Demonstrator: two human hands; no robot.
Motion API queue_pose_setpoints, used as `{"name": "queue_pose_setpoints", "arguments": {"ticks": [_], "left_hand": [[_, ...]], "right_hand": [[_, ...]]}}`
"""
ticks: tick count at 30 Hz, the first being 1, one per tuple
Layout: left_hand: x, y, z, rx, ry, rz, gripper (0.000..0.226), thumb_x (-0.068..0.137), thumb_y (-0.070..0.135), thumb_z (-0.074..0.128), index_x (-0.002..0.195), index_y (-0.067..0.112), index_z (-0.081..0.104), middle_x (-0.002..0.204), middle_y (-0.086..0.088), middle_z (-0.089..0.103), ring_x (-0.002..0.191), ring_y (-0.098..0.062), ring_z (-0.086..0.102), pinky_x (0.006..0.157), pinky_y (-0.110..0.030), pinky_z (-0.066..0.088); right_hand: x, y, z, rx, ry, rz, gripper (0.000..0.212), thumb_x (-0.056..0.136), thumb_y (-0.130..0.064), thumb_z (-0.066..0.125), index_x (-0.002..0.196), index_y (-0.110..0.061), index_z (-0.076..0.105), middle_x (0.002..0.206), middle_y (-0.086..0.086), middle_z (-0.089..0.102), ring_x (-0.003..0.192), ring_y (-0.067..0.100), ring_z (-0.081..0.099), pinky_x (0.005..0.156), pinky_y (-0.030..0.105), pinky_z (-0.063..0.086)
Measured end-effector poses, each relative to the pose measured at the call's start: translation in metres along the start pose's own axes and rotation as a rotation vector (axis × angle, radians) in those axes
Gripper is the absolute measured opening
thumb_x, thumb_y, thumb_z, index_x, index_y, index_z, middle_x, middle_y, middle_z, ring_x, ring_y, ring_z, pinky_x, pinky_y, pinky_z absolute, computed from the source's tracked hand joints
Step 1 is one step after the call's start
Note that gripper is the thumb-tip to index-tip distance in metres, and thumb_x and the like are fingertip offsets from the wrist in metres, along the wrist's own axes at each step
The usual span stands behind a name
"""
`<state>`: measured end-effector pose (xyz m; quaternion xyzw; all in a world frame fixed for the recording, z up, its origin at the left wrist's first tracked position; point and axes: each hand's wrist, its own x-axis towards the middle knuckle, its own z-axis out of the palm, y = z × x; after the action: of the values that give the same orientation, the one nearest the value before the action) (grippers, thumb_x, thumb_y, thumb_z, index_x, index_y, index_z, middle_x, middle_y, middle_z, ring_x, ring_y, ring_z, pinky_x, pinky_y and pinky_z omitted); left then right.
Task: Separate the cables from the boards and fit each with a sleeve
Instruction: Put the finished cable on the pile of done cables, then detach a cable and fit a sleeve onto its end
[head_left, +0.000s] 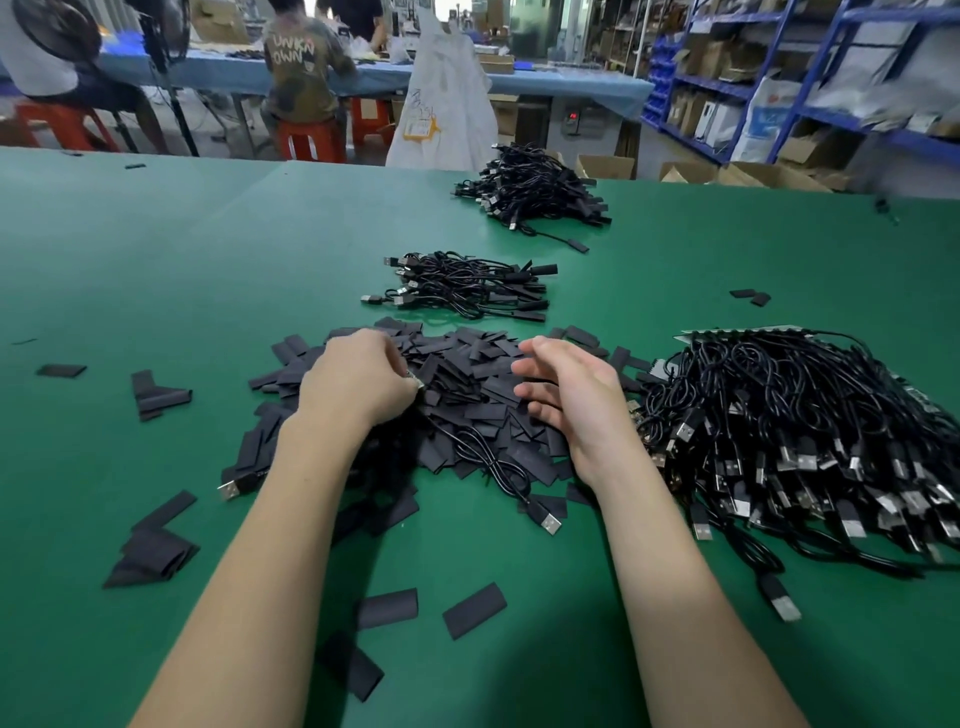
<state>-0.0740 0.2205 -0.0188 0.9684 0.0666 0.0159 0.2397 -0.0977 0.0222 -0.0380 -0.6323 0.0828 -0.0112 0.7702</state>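
Head view: green table (156, 270) fills most of the frame. Left hand (358, 382) sits on the pile of black sleeves (467, 395) at centre, fingers curled, pinching the small metallic end of a cable (483, 457) at about the fingertips. That black cable trails toward the person over the pile and ends in a USB plug (549, 521) lying on the table. Right hand (563, 400) hovers just over the right side of the sleeve pile, fingers spread and loosely bent, holding nothing.

Right of the hands: big heap of black cables still on boards (810, 441), USB plugs fanned toward the near edge, a strip of board edge (737, 332) showing at the heap's far side. Heap touches the right edge of the sleeve pile.

Beyond the sleeve pile: small bundle of cables (467, 286), apart from the pile. Further back, near the table's far edge: larger bundle of cables (535, 189).

Loose sleeves scattered on the table: several at left (156, 395), a folded cluster at lower left (153, 556), two near the bottom centre (472, 610), two far right (750, 296). Another USB plug (228, 488) pokes out at the pile's left edge.

Background: people seated on red stools (306, 140) at a blue-covered table (545, 83), a white sack (447, 98), blue shelving (810, 78) at right, cardboard boxes (605, 166) on the floor.
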Motion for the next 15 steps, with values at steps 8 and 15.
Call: {"name": "queue_pose_setpoints", "arguments": {"ticks": [8,15], "left_hand": [[-0.007,0.018,-0.010,-0.283,0.003,0.119,0.015,0.084,0.036,0.078,0.080,0.024,0.070,0.080,0.010,0.070,0.077,-0.004,0.064,0.058,-0.017,0.040],[-0.016,0.039,-0.008,-0.653,-0.195,0.265,0.018,0.079,0.024,0.085,0.087,0.014,0.072,0.067,0.004,0.066,0.063,-0.010,0.060,0.070,-0.032,0.054]], "right_hand": [[0.001,-0.001,0.005,-0.019,-0.038,-0.032,0.014,0.097,-0.025,0.065,0.098,-0.015,0.074,0.080,-0.002,0.075,0.060,0.010,0.063,0.050,0.018,0.048],[-0.002,-0.002,0.009,-0.029,-0.107,-0.066,0.014,0.091,-0.029,0.075,0.097,-0.018,0.079,0.087,-0.003,0.076,0.069,0.008,0.066,0.057,0.019,0.052]]}}
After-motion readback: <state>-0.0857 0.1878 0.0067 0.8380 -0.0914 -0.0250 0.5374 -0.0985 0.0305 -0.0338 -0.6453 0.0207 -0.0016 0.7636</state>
